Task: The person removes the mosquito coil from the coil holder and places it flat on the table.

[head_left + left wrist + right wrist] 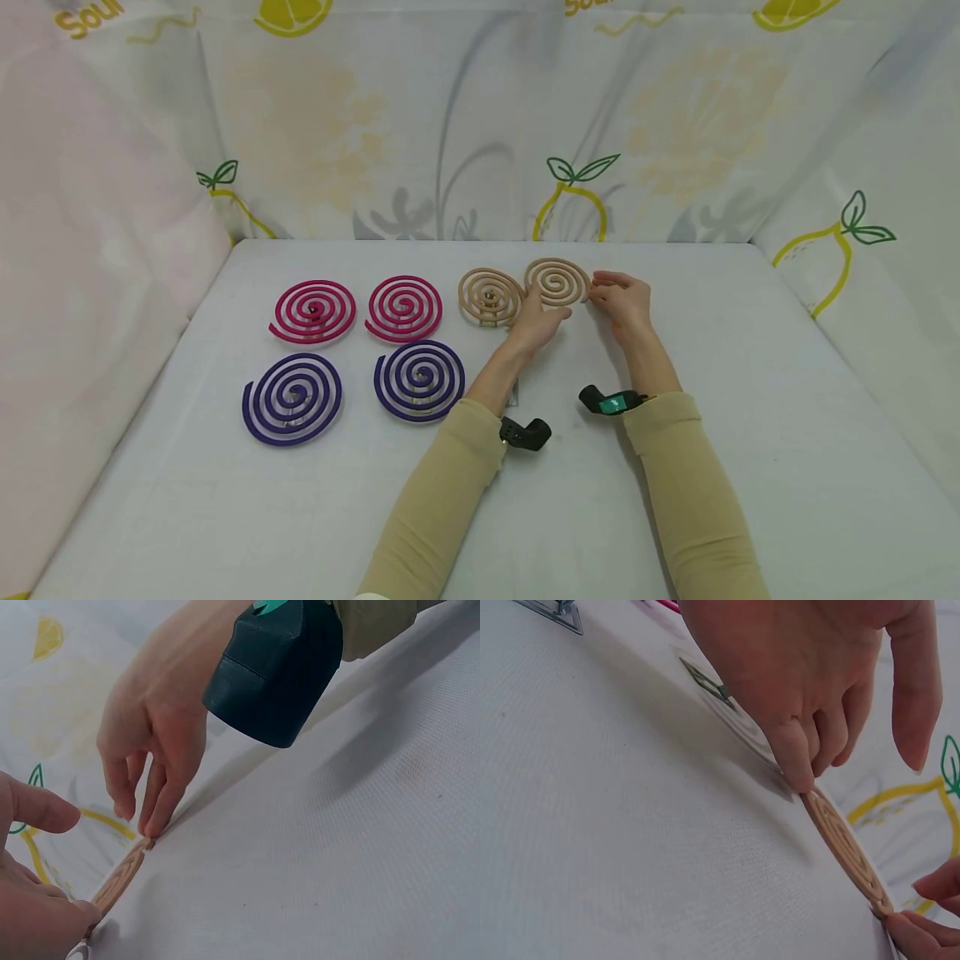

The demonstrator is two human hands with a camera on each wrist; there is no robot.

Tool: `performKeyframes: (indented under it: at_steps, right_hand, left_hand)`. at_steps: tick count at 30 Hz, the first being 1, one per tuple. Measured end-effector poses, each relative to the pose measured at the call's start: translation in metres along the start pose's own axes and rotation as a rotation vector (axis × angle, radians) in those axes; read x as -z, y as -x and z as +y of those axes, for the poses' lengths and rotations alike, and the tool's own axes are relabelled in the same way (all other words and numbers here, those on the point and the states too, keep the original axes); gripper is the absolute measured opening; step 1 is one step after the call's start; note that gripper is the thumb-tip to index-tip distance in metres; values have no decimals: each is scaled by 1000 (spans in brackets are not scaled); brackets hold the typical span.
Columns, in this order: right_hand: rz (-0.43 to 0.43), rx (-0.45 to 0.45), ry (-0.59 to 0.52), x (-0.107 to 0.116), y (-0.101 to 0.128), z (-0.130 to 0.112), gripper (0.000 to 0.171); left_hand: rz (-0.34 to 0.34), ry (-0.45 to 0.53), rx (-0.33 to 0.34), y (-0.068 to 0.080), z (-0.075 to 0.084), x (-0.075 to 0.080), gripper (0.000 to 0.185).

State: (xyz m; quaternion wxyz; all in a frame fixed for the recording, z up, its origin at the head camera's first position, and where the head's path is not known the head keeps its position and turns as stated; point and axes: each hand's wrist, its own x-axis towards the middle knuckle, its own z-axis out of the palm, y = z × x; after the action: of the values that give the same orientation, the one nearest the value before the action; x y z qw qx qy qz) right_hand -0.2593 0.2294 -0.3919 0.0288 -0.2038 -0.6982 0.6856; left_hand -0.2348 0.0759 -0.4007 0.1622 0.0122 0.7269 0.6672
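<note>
A tan spiral coil (557, 282) is held between both hands at the far middle of the white table (750, 400). My left hand (536, 321) touches its near-left edge with its fingertips (799, 769), thumb held apart. My right hand (622, 300) pinches the coil's right end (142, 844) with its fingertips (919, 930). In the right wrist view the coil (847, 840) stands tilted off the cloth. A second tan coil (491, 296) lies just left of it.
Two pink coils (313, 310) (405, 307) and two purple coils (292, 398) (419, 380) lie in rows to the left. A small metal stand (555, 611) sits on the cloth near my left forearm. Fruit-printed curtain walls (480, 125) close three sides.
</note>
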Motion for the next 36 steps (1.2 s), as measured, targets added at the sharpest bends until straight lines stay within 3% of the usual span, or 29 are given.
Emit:
performKeyframes:
  at_steps: [23,28,32,36]
  right_hand:
    - [-6,10,-60,-4,1,-2,46]
    - [-29,73,-115,0,12,-17,43]
    - [-83,161,-261,4,26,-38,30]
    - [-147,248,-370,2,41,-57,24]
  left_hand:
    - [-20,-10,-29,-1,1,3,77]
    - [-86,-82,-47,15,18,8,72]
    - [-131,-173,-151,37,44,22,64]
    - [-60,-173,-271,56,62,45,58]
